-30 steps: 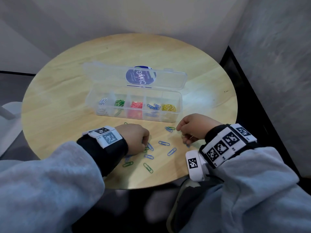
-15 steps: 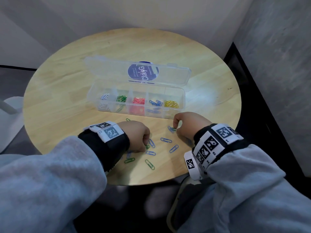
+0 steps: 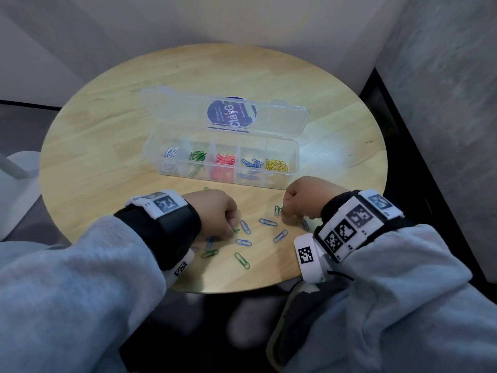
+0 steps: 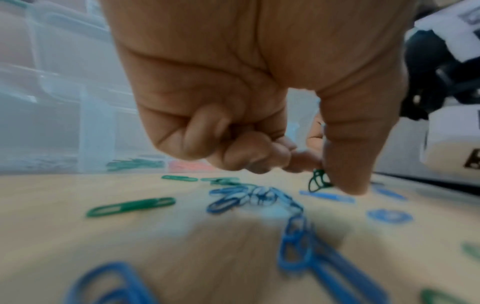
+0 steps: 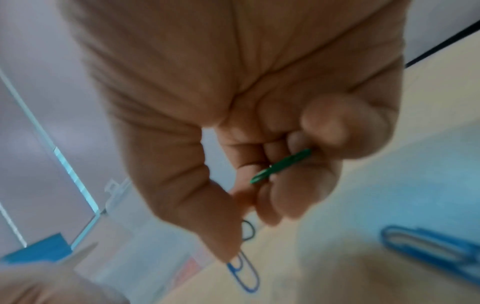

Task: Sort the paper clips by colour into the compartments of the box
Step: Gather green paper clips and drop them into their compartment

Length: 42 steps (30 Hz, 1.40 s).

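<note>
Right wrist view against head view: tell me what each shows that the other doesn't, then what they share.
Only the right wrist view: a green clip tucked inside the curled fingers of the right hand.

Only the head view: the whole box with its white, green, red, blue and yellow compartments, and the left hand.

Both: the right hand down among loose blue clips on the table.

Dim even light, glare patch on table point(image 3: 330, 154), both wrist views blurred

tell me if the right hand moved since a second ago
Yes. The right hand moved toward the box and left, to the clip pair.
</note>
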Each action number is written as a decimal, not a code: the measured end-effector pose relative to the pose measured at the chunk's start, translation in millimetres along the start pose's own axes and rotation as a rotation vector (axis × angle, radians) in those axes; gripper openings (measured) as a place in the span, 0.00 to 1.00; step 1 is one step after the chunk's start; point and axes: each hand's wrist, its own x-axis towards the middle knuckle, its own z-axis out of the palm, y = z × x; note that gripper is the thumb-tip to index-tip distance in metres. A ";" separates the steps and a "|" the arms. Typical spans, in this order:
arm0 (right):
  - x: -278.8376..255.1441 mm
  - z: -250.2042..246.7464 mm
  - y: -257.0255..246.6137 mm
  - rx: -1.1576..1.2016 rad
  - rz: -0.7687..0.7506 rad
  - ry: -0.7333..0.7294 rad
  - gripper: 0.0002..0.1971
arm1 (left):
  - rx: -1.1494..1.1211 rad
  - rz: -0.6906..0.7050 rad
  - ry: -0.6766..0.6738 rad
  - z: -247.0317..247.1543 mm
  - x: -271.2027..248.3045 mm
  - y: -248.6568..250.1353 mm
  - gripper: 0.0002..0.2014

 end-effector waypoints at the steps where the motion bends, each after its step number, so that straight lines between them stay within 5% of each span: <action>1: -3.6 -3.8 -0.2 0.038 -0.020 -0.005 0.06 | -0.051 0.010 0.011 -4.1 -3.7 -1.9 0.08; 10: -23.2 9.4 -12.5 0.707 -0.131 -0.096 0.15 | -0.936 0.039 0.101 -23.4 -46.5 -44.3 0.13; 19: -45.3 37.6 -40.4 0.886 0.066 -0.086 0.16 | -1.356 -0.101 0.005 -13.6 -73.4 -65.2 0.11; 22: -46.7 45.2 -47.8 0.678 0.095 -0.049 0.11 | -1.396 -0.189 0.021 -11.3 -74.8 -70.4 0.09; 26: -50.8 53.6 -56.3 0.059 0.070 -0.029 0.11 | -1.241 -0.289 0.048 -10.4 -71.3 -74.7 0.12; 29: -49.4 61.4 -62.2 -0.182 0.075 -0.013 0.14 | -0.772 -0.281 0.067 -8.3 -66.4 -73.4 0.13; 31: -44.0 68.7 -61.8 -0.234 0.100 -0.011 0.15 | -0.355 -0.240 0.107 -4.7 -65.6 -71.0 0.10; 33: -40.0 74.8 -62.6 -0.276 0.103 -0.008 0.11 | -0.167 -0.233 0.127 -0.5 -63.8 -68.3 0.05; 38: -37.8 82.4 -70.4 -0.304 0.072 -0.017 0.13 | -0.076 -0.243 0.106 6.6 -55.1 -60.7 0.09; 42: -42.1 82.6 -68.3 -0.226 -0.053 -0.023 0.05 | -0.047 -0.252 0.089 7.2 -50.4 -58.6 0.11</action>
